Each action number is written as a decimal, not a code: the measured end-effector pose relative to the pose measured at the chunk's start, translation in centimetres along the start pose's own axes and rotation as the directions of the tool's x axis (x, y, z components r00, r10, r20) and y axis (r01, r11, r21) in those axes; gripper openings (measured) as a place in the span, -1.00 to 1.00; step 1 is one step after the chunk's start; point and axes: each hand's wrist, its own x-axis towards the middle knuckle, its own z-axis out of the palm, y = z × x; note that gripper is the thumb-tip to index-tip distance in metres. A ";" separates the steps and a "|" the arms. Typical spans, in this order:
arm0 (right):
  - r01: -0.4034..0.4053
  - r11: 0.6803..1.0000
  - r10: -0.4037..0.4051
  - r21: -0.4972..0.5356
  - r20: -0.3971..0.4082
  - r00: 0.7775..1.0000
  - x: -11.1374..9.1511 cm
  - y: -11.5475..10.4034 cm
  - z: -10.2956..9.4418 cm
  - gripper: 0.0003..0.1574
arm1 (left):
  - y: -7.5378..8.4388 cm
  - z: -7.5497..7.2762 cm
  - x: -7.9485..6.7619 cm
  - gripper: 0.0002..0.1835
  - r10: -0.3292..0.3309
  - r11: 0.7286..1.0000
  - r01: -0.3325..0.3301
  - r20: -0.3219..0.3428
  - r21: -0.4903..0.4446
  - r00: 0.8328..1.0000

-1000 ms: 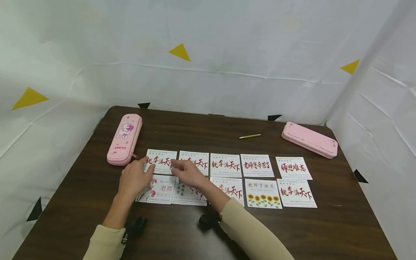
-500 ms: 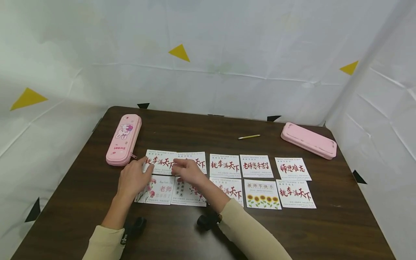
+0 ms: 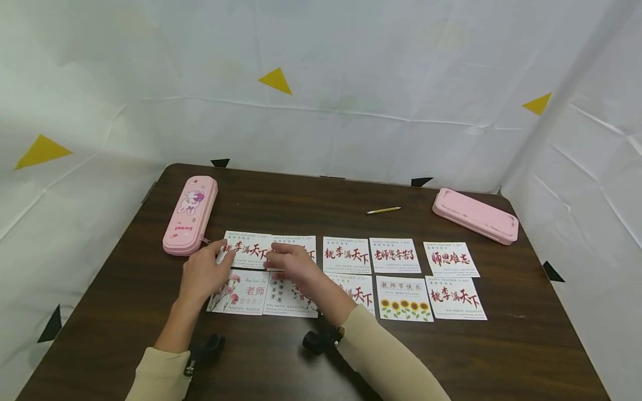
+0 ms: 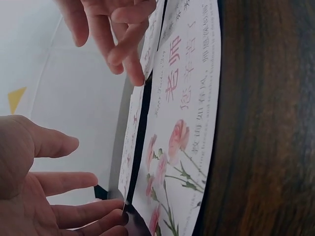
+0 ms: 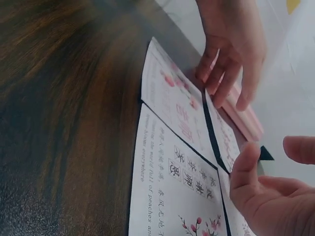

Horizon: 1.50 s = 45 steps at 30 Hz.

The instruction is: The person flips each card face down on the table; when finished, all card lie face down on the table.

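A pink rabbit-print pencil case (image 3: 189, 216) stands at the far left, just beyond the left hand (image 3: 204, 274), whose fingers are extended and slack, gripping nothing; their tips meet the left edge of the first upper card (image 3: 248, 252), lettered in red calligraphy. Directly below that card, by the left hand's thumb side, lies the carnation card (image 3: 251, 298); the left wrist view gives its pink blooms and green stems up close. Next comes the right hand (image 3: 297, 267), reaching in from the right with its forearm slanted across the lower row, palm turned toward the left hand, fingers loosely bent and clasping nothing — they sit over the seam where the first upper card adjoins the second upper card (image 3: 307, 245). Whether those two overlap I cannot tell. Under this hand is the plum-blossom card (image 3: 288, 303), partly covered from the head but showing its boxed characters and flowering branch in the right wrist view. Only the head view takes in what lies farther right: the third upper card (image 3: 347, 255), the yellow pencil (image 3: 383, 210) behind the rows, the sunflower card (image 3: 405, 301) and a second pink pencil case (image 3: 475, 215).
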 end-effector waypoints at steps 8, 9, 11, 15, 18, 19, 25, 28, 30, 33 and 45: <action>-0.017 0.999 0.016 0.039 0.017 1.000 0.0 -0.1 -0.1 -0.29 | -0.2 -0.2 0.0 -0.52 0.001 0.999 -0.003 -0.035 -0.044 0.999; -0.013 0.999 0.012 0.036 0.011 1.000 0.1 -0.1 -0.1 -0.29 | -0.2 -0.3 0.0 -0.52 0.000 0.999 -0.002 -0.037 -0.047 0.999; -0.005 0.999 0.006 0.038 -0.005 1.000 0.1 -0.1 0.0 -0.31 | -0.2 -0.4 -0.1 -0.52 -0.008 0.999 0.006 -0.035 -0.054 0.999; 0.004 0.999 -0.002 0.052 -0.048 0.999 0.2 0.0 0.2 -0.37 | -0.1 -0.5 -0.2 -0.52 -0.026 0.998 0.024 -0.033 -0.064 0.999; 0.027 0.997 -0.021 0.069 -0.079 0.997 0.3 0.0 0.3 -0.42 | -0.1 -0.4 -0.3 -0.54 -0.039 0.996 0.034 -0.054 -0.084 0.998; 0.038 0.996 -0.031 0.078 -0.084 0.996 0.3 -0.1 0.4 -0.43 | 0.0 -0.4 -0.4 -0.56 -0.042 0.995 0.036 -0.069 -0.088 0.997; 0.076 0.987 -0.062 0.139 -0.100 0.993 0.3 0.0 0.4 -0.50 | -0.2 -0.2 -0.6 -0.61 -0.041 0.992 0.021 -0.164 -0.121 0.986; 0.101 0.987 -0.088 0.124 -0.109 0.990 0.3 0.1 0.4 -0.52 | -0.4 -0.2 -0.6 -0.60 -0.042 0.988 0.009 -0.207 -0.156 0.977; 0.123 0.987 -0.110 0.106 -0.120 0.987 0.3 0.2 0.4 -0.52 | -0.5 -0.2 -0.6 -0.58 -0.048 0.983 0.002 -0.240 -0.186 0.970; 0.158 0.987 -0.150 0.038 -0.154 0.977 0.3 0.3 0.4 -0.52 | -0.6 -0.2 -0.6 -0.57 -0.059 0.976 -0.002 -0.272 -0.220 0.961; 0.253 0.961 -0.271 -0.110 -0.195 0.943 0.6 0.4 0.4 -0.74 | -0.9 -0.3 0.0 -0.80 -0.039 0.941 -0.092 -0.376 -0.325 0.926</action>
